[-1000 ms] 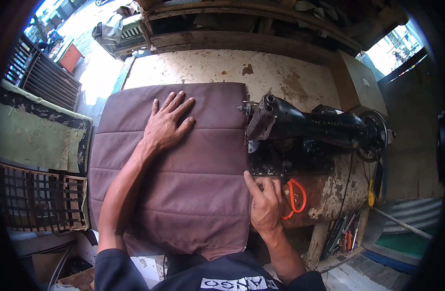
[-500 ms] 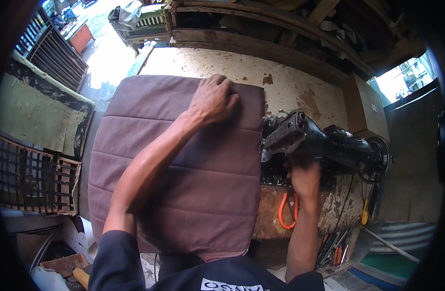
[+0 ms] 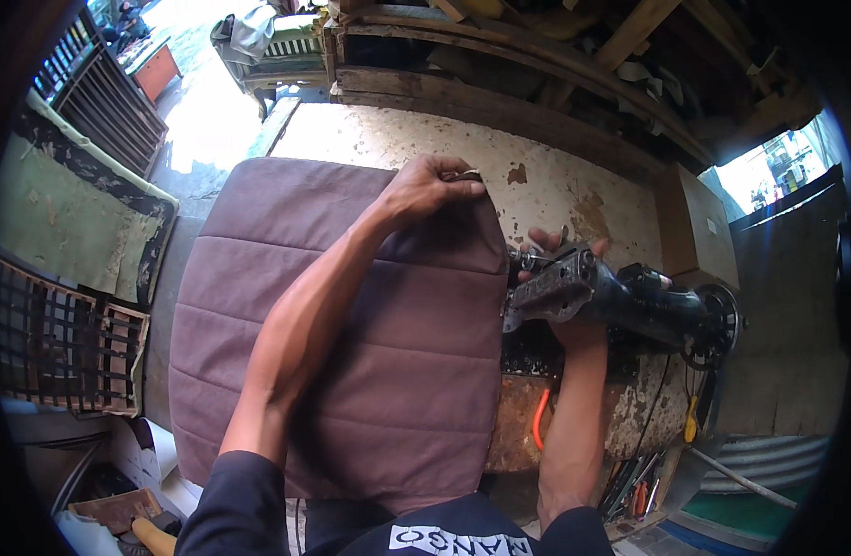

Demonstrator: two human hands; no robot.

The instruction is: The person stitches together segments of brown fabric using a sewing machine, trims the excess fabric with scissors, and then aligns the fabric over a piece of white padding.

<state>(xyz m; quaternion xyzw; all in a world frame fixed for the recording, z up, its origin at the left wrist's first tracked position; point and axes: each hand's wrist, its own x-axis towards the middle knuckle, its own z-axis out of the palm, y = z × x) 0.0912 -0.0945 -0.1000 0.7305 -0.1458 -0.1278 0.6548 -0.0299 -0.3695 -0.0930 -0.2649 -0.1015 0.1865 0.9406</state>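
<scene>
With my left hand point(image 3: 430, 190) I pinch the top-right corner of a quilted maroon fabric panel point(image 3: 393, 371) and raise it slightly. My right hand point(image 3: 560, 255) reaches under the arm of a black sewing machine point(image 3: 661, 315); its bent fingertips show behind the machine head around small metal parts, and what they hold is unclear. The panel's right edge lies against the machine head. Orange-handled scissors point(image 3: 540, 417) rest beside my right forearm, partly hidden.
Behind are a worn pale tabletop point(image 3: 499, 139), wooden frames point(image 3: 397, 83) and a cardboard box point(image 3: 685, 227). At left lean a green padded panel point(image 3: 73, 204) and webbed frame point(image 3: 64, 343). A yellow-handled tool point(image 3: 692, 412) hangs at right.
My left hand has moved right from lying spread on the fabric to pinching its lifted corner. My right hand has risen from the near edge to behind the machine head.
</scene>
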